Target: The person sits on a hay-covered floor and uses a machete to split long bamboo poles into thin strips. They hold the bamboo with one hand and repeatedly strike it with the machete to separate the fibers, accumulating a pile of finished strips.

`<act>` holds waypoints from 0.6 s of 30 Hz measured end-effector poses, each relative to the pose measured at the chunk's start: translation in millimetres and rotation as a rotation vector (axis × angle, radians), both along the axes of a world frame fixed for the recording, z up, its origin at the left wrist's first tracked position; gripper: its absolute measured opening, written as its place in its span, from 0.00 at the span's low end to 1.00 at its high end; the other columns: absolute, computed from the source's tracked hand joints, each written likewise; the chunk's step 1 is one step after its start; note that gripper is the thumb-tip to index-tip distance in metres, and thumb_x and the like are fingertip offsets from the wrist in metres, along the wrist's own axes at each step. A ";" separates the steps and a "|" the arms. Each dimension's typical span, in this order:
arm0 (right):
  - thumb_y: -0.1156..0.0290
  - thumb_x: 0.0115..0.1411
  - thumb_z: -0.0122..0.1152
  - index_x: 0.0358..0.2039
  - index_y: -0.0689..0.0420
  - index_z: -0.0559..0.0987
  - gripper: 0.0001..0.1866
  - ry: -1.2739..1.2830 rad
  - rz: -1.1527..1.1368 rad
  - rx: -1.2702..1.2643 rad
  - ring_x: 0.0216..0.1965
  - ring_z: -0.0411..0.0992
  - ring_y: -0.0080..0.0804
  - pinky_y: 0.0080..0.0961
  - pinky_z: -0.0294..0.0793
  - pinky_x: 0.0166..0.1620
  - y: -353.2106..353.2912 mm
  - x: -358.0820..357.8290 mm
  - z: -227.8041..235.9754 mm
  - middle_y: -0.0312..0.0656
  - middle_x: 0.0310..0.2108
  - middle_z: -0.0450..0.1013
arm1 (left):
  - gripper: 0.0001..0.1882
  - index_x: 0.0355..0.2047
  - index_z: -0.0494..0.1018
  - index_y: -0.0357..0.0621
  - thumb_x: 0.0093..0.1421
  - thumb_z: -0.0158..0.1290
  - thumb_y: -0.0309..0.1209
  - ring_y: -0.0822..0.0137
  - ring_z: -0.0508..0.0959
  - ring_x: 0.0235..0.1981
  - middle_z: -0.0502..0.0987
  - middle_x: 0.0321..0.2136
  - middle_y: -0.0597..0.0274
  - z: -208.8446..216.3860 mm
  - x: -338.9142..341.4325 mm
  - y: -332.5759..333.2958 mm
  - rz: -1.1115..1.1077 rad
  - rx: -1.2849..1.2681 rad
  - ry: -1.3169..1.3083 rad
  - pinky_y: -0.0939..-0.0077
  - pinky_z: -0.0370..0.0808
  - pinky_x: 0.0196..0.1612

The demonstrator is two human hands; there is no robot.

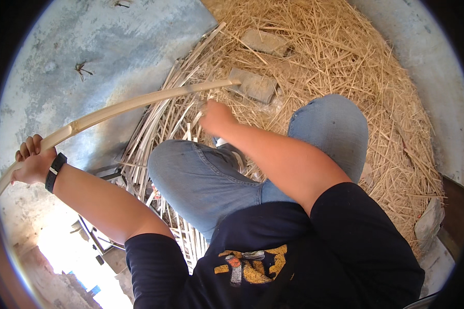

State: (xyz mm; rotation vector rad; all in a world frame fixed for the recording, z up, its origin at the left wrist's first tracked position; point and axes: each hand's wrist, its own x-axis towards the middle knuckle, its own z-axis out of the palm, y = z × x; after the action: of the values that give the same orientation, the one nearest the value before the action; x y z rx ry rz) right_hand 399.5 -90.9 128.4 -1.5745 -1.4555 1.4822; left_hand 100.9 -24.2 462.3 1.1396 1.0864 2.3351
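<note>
Nearest on my remote feed, just below the hands, are bent knees in blue jeans [206, 175]. The hands are well apart: the left hand [36, 164] is closed around a long pale bamboo strip [118, 107], which arches from it past the right hand [219, 119]. That one is curled and blurred — I can't tell what it grips. Beyond it, the strip's tip overlaps a flat grey block [261, 88] — loose straw [335, 46] lies farther out.
</note>
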 end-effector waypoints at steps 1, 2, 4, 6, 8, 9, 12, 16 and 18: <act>0.71 0.56 0.63 0.51 0.66 0.74 0.23 0.044 0.042 0.025 0.46 0.79 0.54 0.44 0.79 0.51 -5.7 -0.4 27.5 0.59 0.42 0.79 | 0.38 0.23 0.57 0.50 0.65 0.28 0.73 0.70 0.48 0.14 0.52 0.15 0.68 1.0 -3.4 1.1 -0.002 -0.006 0.015 0.77 0.47 0.16; 0.70 0.56 0.63 0.51 0.66 0.74 0.23 0.090 0.086 0.049 0.46 0.79 0.54 0.44 0.79 0.51 -9.5 -2.5 41.6 0.59 0.42 0.79 | 0.38 0.23 0.57 0.50 0.65 0.28 0.74 0.70 0.48 0.14 0.52 0.15 0.68 3.5 -8.6 3.7 -0.003 -0.013 0.031 0.77 0.47 0.16; 0.70 0.57 0.62 0.50 0.66 0.74 0.22 0.074 0.169 0.158 0.46 0.79 0.54 0.44 0.79 0.50 -11.4 -8.5 43.2 0.59 0.41 0.79 | 0.38 0.23 0.57 0.50 0.64 0.28 0.74 0.70 0.48 0.14 0.52 0.15 0.68 6.7 0.8 6.1 0.009 -0.021 0.051 0.77 0.47 0.16; 0.69 0.57 0.61 0.49 0.66 0.74 0.21 0.098 0.160 0.186 0.46 0.79 0.53 0.44 0.79 0.50 -13.8 -8.7 35.1 0.59 0.40 0.79 | 0.38 0.23 0.57 0.50 0.65 0.28 0.74 0.70 0.48 0.14 0.52 0.15 0.68 8.1 11.8 9.1 0.038 -0.017 0.057 0.77 0.48 0.16; 0.69 0.58 0.61 0.49 0.66 0.74 0.20 0.164 0.050 0.143 0.46 0.79 0.53 0.44 0.78 0.50 -11.7 -7.2 3.0 0.59 0.39 0.79 | 0.27 0.24 0.57 0.49 0.63 0.34 0.60 0.70 0.49 0.14 0.53 0.16 0.66 13.4 5.8 16.6 -0.023 0.017 0.023 0.75 0.47 0.17; 0.69 0.58 0.60 0.49 0.66 0.74 0.20 0.088 -0.085 0.049 0.45 0.79 0.52 0.42 0.78 0.49 -8.3 -13.6 -17.1 0.59 0.41 0.79 | 0.17 0.25 0.56 0.49 0.60 0.38 0.47 0.69 0.49 0.14 0.52 0.17 0.65 14.4 11.6 20.1 -0.048 0.036 0.012 0.74 0.47 0.18; 0.68 0.59 0.61 0.48 0.65 0.74 0.20 0.032 -0.201 -0.205 0.45 0.79 0.53 0.42 0.78 0.48 7.5 -4.1 -16.5 0.59 0.42 0.79 | 0.09 0.27 0.56 0.47 0.58 0.42 0.35 0.68 0.51 0.15 0.54 0.18 0.63 16.3 22.5 19.6 0.001 0.054 -0.017 0.73 0.47 0.18; 0.67 0.59 0.63 0.53 0.68 0.72 0.25 0.160 -0.004 0.045 0.36 0.80 0.49 0.42 0.79 0.41 -7.4 -15.6 14.1 0.57 0.37 0.79 | 0.36 0.28 0.59 0.43 0.69 0.27 0.67 0.67 0.55 0.15 0.60 0.17 0.62 19.8 19.6 28.0 0.194 -0.008 -0.046 0.74 0.56 0.17; 0.69 0.59 0.63 0.53 0.68 0.72 0.24 0.099 0.092 0.238 0.37 0.81 0.48 0.42 0.79 0.42 -10.2 -16.8 29.7 0.57 0.39 0.79 | 0.37 0.30 0.60 0.40 0.70 0.25 0.65 0.64 0.59 0.16 0.64 0.20 0.57 20.4 32.2 32.6 0.363 -0.043 -0.012 0.70 0.63 0.19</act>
State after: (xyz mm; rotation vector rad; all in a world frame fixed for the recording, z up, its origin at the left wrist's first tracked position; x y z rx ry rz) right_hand 382.7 -101.1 158.1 -1.2907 -1.5996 1.3598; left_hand 133.0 8.4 482.7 0.9777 1.4330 2.5651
